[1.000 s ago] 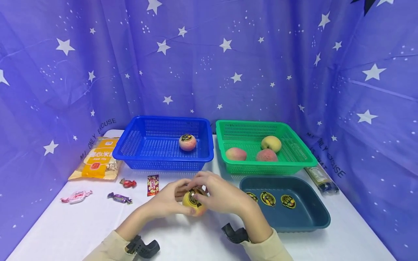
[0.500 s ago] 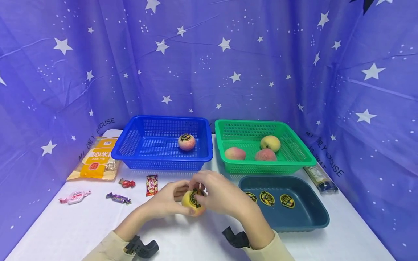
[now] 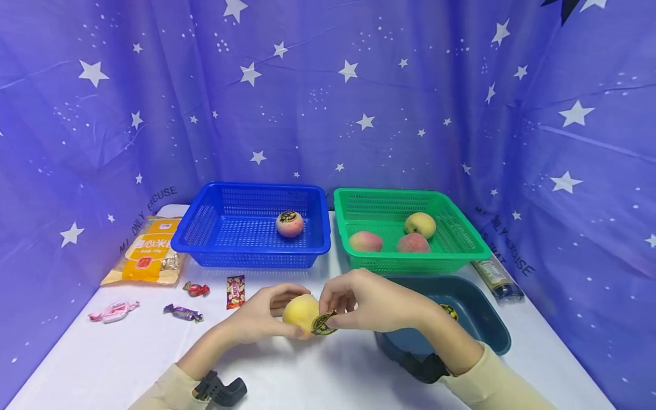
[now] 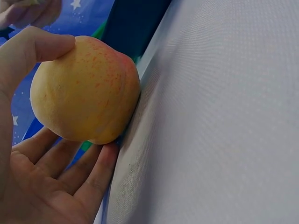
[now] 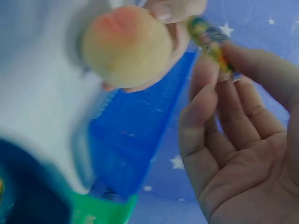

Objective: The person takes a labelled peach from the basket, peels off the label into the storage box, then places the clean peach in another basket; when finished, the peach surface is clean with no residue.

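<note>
A yellow peach (image 3: pixel 299 310) with a pink-red blush is in my left hand (image 3: pixel 258 319), thumb on the near side and fingers behind it. The left wrist view shows the peach (image 4: pixel 84 93) low, right at the white cloth. My right hand (image 3: pixel 384 299) pinches a round black-and-gold sticker (image 3: pixel 323 324) between thumb and fingers, just right of the fruit. In the right wrist view the sticker (image 5: pixel 212 44) is blurred and apart from the peach (image 5: pixel 126 51). A dark teal tray (image 3: pixel 494 327) lies partly hidden under my right forearm, with a similar sticker (image 3: pixel 449 311) showing inside.
A blue basket (image 3: pixel 251 249) at the back holds one stickered peach (image 3: pixel 290 226). Beside it, a green basket (image 3: pixel 415 265) holds several fruits. To the left lie an orange snack bag (image 3: pixel 151 250), wrapped candies (image 3: pixel 183 313) and a red packet (image 3: pixel 236 292). A clear-wrapped packet (image 3: pixel 497 279) lies far right.
The sticker has come off the peach and moved right in my right hand, whose forearm now covers part of the tray. My left hand still holds the peach in the same place.
</note>
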Available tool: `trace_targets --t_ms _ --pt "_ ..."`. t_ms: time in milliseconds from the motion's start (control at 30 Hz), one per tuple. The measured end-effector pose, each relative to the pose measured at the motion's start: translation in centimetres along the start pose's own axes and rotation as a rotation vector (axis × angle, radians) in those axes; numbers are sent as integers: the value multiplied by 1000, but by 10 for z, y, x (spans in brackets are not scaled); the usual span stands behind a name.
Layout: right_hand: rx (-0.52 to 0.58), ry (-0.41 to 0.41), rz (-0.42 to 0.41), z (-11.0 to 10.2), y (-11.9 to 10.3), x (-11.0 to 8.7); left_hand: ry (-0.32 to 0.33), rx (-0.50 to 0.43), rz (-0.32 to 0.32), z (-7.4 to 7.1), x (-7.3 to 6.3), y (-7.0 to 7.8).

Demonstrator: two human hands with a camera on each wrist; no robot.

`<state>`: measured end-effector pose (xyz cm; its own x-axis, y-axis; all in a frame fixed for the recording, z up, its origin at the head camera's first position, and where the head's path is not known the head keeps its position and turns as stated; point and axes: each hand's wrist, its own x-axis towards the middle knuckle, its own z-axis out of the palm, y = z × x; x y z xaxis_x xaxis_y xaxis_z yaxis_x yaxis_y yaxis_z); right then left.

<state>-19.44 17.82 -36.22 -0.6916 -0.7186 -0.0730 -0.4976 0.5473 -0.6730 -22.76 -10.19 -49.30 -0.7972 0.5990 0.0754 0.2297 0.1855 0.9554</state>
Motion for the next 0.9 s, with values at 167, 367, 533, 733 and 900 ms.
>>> trace_targets --t_ms 167,367,533,733,900 --pt "114 4 57 -13 15 -21 -1 6 18 0 0 2" --pt "183 51 102 -32 31 -44 1 0 19 1 -1 2" --pt "191 50 114 -45 44 -62 3 0 23 0 -2 0" --pt "182 51 140 -58 62 -78 -2 -14 28 0 0 -1" --pt "189 7 186 -57 80 -84 2 -13 25 1 -1 1"
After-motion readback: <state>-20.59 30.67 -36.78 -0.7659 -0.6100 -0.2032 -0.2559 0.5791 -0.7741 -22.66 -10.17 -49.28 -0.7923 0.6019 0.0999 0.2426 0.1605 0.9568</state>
